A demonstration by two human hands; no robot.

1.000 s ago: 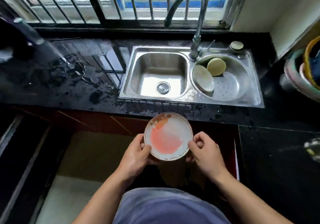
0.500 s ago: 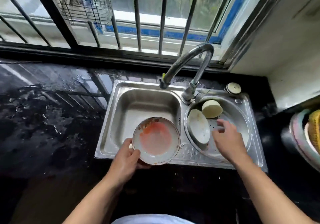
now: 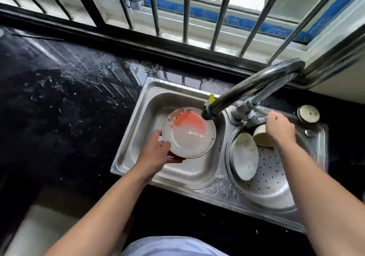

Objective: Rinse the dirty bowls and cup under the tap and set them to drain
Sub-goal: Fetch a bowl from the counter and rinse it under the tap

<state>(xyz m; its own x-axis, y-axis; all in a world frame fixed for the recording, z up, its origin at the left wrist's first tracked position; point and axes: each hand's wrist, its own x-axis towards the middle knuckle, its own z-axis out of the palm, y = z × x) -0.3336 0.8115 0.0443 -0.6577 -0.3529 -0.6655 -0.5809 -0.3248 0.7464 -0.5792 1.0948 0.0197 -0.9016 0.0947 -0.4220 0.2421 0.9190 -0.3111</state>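
Note:
My left hand (image 3: 158,150) grips the near-left rim of a white bowl (image 3: 190,137) smeared with orange-red sauce and holds it over the left sink basin (image 3: 146,117), just below the spout of the curved steel tap (image 3: 248,89). No water shows at the spout. My right hand (image 3: 279,126) rests on the tap's lever at its base. In the round perforated drain basin (image 3: 270,180) on the right, a white bowl (image 3: 245,157) leans on its side and a pale yellowish cup (image 3: 260,138) lies behind it, partly hidden by my right hand.
Puddles cover the black counter (image 3: 59,101) left of the sink. A round white stopper (image 3: 308,113) sits at the sink's back right corner. Window bars (image 3: 185,10) and a wire rack rise right behind the sink.
My left hand carried the dirty bowl forward from the sink's front edge to under the spout. My right hand went from above the drain basin up to the tap lever.

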